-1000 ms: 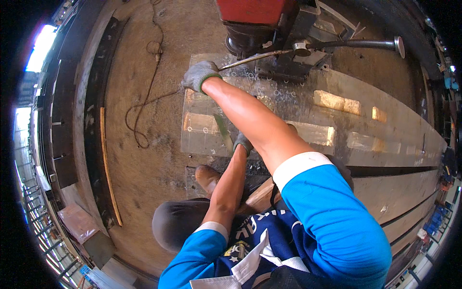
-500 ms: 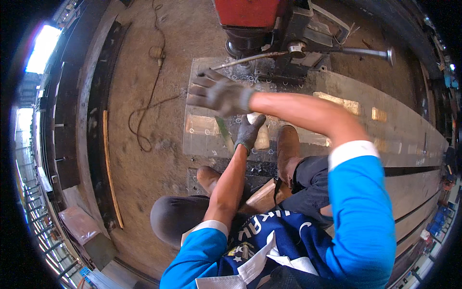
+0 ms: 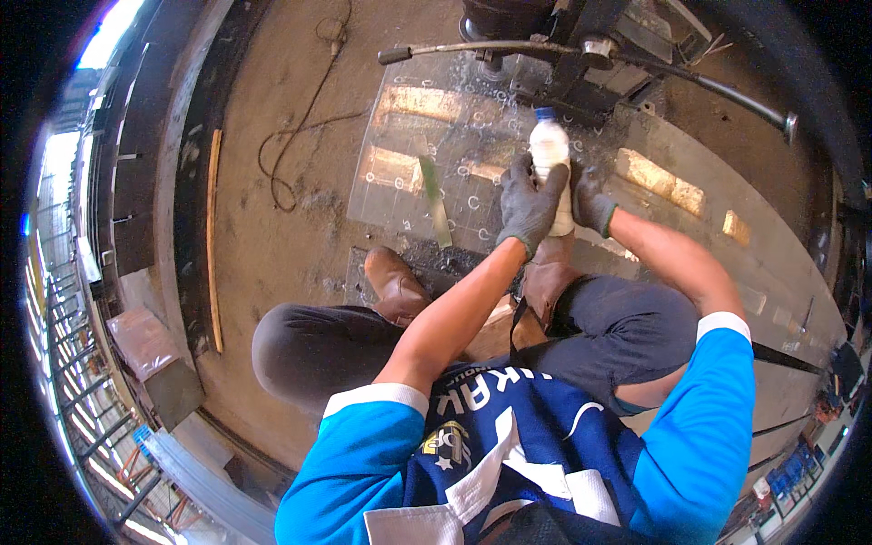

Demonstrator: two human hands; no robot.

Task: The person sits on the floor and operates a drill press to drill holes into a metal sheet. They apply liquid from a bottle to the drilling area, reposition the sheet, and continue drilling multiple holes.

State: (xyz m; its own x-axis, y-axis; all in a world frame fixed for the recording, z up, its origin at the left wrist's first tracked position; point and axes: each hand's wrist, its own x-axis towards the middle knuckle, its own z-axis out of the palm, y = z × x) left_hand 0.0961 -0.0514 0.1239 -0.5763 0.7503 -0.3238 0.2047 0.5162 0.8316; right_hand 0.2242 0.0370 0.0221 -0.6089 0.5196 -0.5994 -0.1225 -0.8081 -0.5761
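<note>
Where the white bottle (image 3: 549, 143) runs out past the right boot (image 3: 549, 280), long axis pointing forward, the left hand (image 3: 530, 205) has its grip closed on it, the right hand (image 3: 595, 202) just right of it, grip unclear, blue cap (image 3: 544, 114) toward the metal lever (image 3: 490, 45).
</note>
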